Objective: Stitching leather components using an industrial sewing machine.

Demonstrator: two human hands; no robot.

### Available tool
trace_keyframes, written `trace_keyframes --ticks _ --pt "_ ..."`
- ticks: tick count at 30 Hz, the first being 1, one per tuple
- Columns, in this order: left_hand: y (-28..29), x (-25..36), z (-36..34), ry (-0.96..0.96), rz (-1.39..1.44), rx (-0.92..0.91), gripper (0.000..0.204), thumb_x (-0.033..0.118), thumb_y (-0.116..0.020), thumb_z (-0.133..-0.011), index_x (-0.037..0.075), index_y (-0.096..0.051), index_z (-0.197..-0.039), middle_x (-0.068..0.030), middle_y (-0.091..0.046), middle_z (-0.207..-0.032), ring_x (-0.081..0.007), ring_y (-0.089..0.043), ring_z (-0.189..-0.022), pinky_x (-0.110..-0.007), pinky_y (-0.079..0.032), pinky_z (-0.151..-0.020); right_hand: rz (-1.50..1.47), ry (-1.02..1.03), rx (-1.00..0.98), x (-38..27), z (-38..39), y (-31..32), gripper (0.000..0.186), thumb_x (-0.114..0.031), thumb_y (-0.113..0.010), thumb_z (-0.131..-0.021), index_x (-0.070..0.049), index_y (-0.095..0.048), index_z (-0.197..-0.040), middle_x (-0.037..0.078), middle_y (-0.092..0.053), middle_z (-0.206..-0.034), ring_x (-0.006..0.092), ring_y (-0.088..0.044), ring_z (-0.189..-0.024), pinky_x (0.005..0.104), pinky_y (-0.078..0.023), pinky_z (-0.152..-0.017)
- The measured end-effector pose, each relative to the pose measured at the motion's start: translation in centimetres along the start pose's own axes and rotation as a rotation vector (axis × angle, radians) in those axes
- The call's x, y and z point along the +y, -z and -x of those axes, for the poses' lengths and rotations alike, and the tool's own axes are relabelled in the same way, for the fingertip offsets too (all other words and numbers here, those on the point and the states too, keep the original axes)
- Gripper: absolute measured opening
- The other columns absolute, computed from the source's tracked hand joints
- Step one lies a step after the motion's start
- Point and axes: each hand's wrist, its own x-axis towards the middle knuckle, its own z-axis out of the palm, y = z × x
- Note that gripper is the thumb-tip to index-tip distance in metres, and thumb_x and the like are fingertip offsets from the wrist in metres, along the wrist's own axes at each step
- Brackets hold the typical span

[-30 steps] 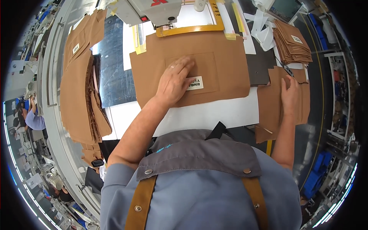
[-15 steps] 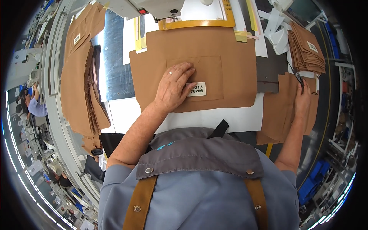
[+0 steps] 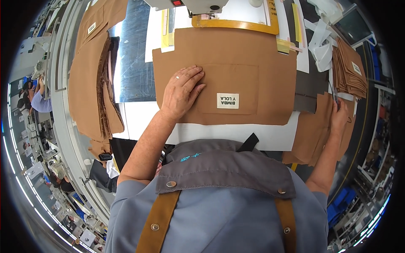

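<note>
A brown fabric panel [image 3: 270, 84] with a stitched rectangular pocket lies before me, its far edge by the yellow frame of a sewing machine. A small white label [image 3: 228, 100] sits on the pocket's near part. My left hand [image 3: 180, 90] lies on the panel at the pocket's left edge, fingers stretched out and holding nothing. Far to the right, my right hand [image 3: 340, 116] is closed on slim dark scissors [image 3: 335, 95], over brown fabric pieces [image 3: 314, 130]. Its fingers partly hide the scissors' handles.
The machine head [image 3: 194, 5] and yellow frame [image 3: 236, 24] stand at the far side. More brown panels [image 3: 86, 84] are stacked at left. At right are a labelled brown stack [image 3: 348, 71], white strips [image 3: 322, 46] and a dark screen [image 3: 356, 25]. A person [image 3: 41, 99] sits far left.
My left hand has slid left off the label, uncovering it. My right hand, with the scissors, stays by the right-hand pieces. The whole view has shifted a little.
</note>
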Motion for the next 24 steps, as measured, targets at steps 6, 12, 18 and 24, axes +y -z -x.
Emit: trace_keyframes --ticks 6,12,18,24 --pt "0.0 -0.3 0.5 -0.001 -0.011 0.008 0.033 0.015 -0.076 -0.085 0.003 -0.07 -0.116 -0.0104 -0.068 -0.125 -0.0304 -0.063 -0.12 -0.042 -0.05 -0.101 -0.177 -0.15 -0.092 -2.7 1.4 2.3 0.025 -0.025 -0.063 -0.101 -0.001 -0.065 -0.106 0.011 -0.066 -0.099 0.0226 -0.064 -0.091 0.0332 -0.052 -0.082" --pt "0.6 -0.1 0.9 0.028 -0.027 -0.004 0.039 0.015 -0.074 -0.088 0.005 -0.067 -0.125 -0.0101 -0.064 -0.133 -0.0296 -0.059 -0.126 -0.043 -0.046 -0.105 -0.688 -0.205 -0.021 -8.9 4.3 4.0 0.028 -0.024 -0.055 -0.106 -0.002 -0.059 -0.122 0.008 -0.066 -0.107 0.0178 -0.062 -0.092 0.0313 -0.051 -0.083" --pt "0.7 0.2 1.0 0.034 -0.188 -0.087 0.043 0.017 -0.068 -0.093 0.01 -0.063 -0.135 -0.0058 -0.059 -0.142 -0.0273 -0.055 -0.132 -0.045 -0.04 -0.113 -0.769 -0.1 -0.132 -19.9 5.6 3.6 0.03 -0.02 -0.053 -0.106 -0.002 -0.057 -0.129 0.012 -0.066 -0.114 0.0183 -0.063 -0.095 0.0315 -0.051 -0.087" --pt "0.1 -1.1 2.0 -0.006 -0.136 -0.052 0.041 0.017 -0.067 -0.093 0.011 -0.064 -0.134 -0.0047 -0.062 -0.139 -0.0247 -0.055 -0.133 -0.045 -0.039 -0.114 -0.598 0.176 0.031 -22.8 5.6 0.4 0.03 -0.023 -0.061 -0.102 -0.002 -0.059 -0.123 0.012 -0.066 -0.104 0.0231 -0.064 -0.088 0.0378 -0.049 -0.082"
